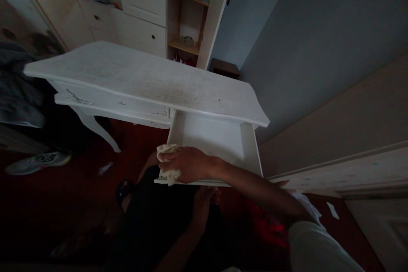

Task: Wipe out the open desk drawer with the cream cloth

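Cream crumpled fabric cloth (172, 176): at near left corner of open white box-shaped drawer (212, 136), white curved-edged desk (137, 70). Right hand (191, 164): grip closed over cloth. Left hand (203, 205): below drawer's near edge, grip cannot be told. Step, apparently: wiping drawer; next move calls for steady cloth pressure.

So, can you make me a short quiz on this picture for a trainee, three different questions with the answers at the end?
1. What is the right hand holding?
2. True or false: the drawer under that arm is pushed fully shut.
3. Where on the desk do most of the dark smudges show? A) a leg; B) the top; C) the drawer's floor.

Key:
1. A cloth.
2. False; it is pulled out.
3. B.
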{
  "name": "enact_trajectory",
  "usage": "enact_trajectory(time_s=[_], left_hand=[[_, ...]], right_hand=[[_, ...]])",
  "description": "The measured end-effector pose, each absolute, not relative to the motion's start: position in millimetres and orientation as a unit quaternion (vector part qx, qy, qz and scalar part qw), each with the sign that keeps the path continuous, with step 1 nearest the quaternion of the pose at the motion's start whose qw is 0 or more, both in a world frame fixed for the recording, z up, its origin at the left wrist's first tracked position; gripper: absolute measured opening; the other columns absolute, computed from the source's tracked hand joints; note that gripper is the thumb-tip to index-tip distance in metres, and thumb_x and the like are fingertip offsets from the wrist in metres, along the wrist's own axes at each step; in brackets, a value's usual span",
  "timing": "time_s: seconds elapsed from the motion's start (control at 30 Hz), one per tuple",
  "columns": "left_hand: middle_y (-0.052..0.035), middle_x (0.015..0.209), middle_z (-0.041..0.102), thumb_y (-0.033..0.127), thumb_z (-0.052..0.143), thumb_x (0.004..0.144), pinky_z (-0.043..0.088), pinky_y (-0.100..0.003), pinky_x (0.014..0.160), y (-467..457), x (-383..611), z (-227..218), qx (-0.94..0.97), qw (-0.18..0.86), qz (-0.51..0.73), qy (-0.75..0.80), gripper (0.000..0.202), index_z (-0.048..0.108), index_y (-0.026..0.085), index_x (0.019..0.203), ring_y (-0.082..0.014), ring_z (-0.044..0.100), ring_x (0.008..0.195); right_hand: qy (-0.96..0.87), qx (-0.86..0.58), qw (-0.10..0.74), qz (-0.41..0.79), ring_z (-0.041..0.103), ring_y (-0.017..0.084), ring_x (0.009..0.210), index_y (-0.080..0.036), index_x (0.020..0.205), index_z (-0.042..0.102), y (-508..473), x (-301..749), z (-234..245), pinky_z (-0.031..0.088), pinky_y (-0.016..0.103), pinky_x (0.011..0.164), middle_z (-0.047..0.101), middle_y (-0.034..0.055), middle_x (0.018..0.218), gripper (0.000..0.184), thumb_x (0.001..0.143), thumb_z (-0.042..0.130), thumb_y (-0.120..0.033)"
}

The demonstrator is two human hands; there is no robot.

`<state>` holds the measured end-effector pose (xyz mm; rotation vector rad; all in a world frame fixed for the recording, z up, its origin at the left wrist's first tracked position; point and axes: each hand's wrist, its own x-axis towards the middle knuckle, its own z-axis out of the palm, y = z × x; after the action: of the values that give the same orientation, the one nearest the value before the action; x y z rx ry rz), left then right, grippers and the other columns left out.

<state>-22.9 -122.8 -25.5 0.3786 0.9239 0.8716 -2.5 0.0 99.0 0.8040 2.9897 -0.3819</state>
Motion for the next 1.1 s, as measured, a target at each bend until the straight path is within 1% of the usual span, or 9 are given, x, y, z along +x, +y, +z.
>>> enact_trajectory(time_s=[0.17,0.27,0.37,0.43,0.57,0.67,0.8,0.97,1.1], left_hand=[[-0.0069,0.061,0.066,0.045,0.079,0.055,0.049,-0.026,0.055,-123.7,-22.1,-32.9,0.192,0.771,0.416,0.442,0.038,0.067,0.011,0.065,-0.0153,0.06,0.055],[-0.0057,0.058,0.065,0.042,0.079,0.052,0.05,-0.028,0.054,-125.2,-19.3,-43.0,0.185,0.758,0.434,0.45,0.034,0.065,0.012,0.06,-0.0168,0.06,0.054],[-0.0047,0.057,0.064,0.038,0.077,0.053,0.048,-0.027,0.051,-125.3,-17.2,-46.3,0.188,0.745,0.453,0.452,0.029,0.063,0.013,0.058,-0.0155,0.057,0.051],[-0.0039,0.059,0.065,0.038,0.077,0.053,0.047,-0.026,0.05,-124.2,-17.6,-42.8,0.182,0.749,0.455,0.446,0.03,0.064,0.013,0.063,-0.0148,0.057,0.052],[-0.0046,0.059,0.065,0.041,0.077,0.053,0.047,-0.025,0.05,-120.7,-21.4,-33.5,0.173,0.772,0.422,0.443,0.035,0.064,0.011,0.066,-0.0141,0.058,0.05],[-0.0096,0.068,0.07,0.041,0.077,0.055,0.048,-0.025,0.053,-118.2,-22.9,-31.8,0.183,0.78,0.395,0.45,0.038,0.068,0.009,0.074,-0.0138,0.059,0.052],[-0.0124,0.072,0.072,0.04,0.076,0.054,0.048,-0.024,0.052,-115.4,-21.4,-31.5,0.187,0.777,0.382,0.463,0.039,0.069,0.008,0.074,-0.0128,0.059,0.05],[-0.0107,0.069,0.071,0.039,0.075,0.054,0.046,-0.023,0.049,-113.6,-19.3,-29.5,0.193,0.766,0.381,0.48,0.036,0.071,0.009,0.073,-0.013,0.058,0.049],[-0.0099,0.069,0.071,0.038,0.076,0.052,0.046,-0.023,0.049,-114.5,-19.4,-29.8,0.19,0.761,0.394,0.48,0.034,0.071,0.01,0.071,-0.0128,0.057,0.049]], right_hand=[[0.956,0.278,0.057,-0.079,0.052,0.027,0.119,-0.024,0.118,0.064,-31.8,9.6,104.9,0.039,0.043,0.102,0.051,0.0005,0.14,0.041,0.078,0.061,-0.016],[0.94,0.31,0.105,-0.091,0.054,0.028,0.116,-0.023,0.118,0.064,-45.5,28.5,111.5,0.042,0.045,0.099,0.058,0.0038,0.133,0.04,0.078,0.064,-0.019],[0.921,0.355,0.133,-0.093,0.053,0.03,0.117,-0.021,0.124,0.061,-63.2,52.3,119.1,0.042,0.047,0.099,0.058,0.0092,0.131,0.048,0.077,0.07,-0.025],[0.905,0.395,0.131,-0.087,0.052,0.031,0.119,-0.02,0.129,0.057,-78.2,69.2,121.6,0.042,0.048,0.1,0.056,0.0106,0.133,0.051,0.08,0.068,-0.027],[0.868,0.472,0.139,-0.068,0.047,0.03,0.125,-0.025,0.136,0.051,-109.8,106.4,117.9,0.039,0.05,0.104,0.05,0.006,0.141,0.047,0.09,0.052,-0.017],[0.849,0.509,0.137,-0.05,0.043,0.031,0.128,-0.03,0.14,0.046,-128.6,138.5,111.5,0.035,0.053,0.107,0.044,0.003,0.147,0.053,0.09,0.049,-0.013],[0.831,0.542,0.125,-0.029,0.041,0.028,0.13,-0.031,0.14,0.047,-141.5,179.6,104.4,0.032,0.05,0.11,0.041,0.0019,0.149,0.061,0.085,0.051,-0.005],[0.858,0.503,0.099,0.019,0.044,0.026,0.126,-0.036,0.14,0.046,-135.3,212.1,94.8,0.038,0.047,0.104,0.042,-0.0001,0.148,0.056,0.09,0.051,-0.011],[0.88,0.459,0.096,0.078,0.046,0.025,0.123,-0.035,0.134,0.054,-109.8,228.2,88.6,0.04,0.045,0.101,0.046,0.0003,0.145,0.046,0.093,0.049,-0.015]])
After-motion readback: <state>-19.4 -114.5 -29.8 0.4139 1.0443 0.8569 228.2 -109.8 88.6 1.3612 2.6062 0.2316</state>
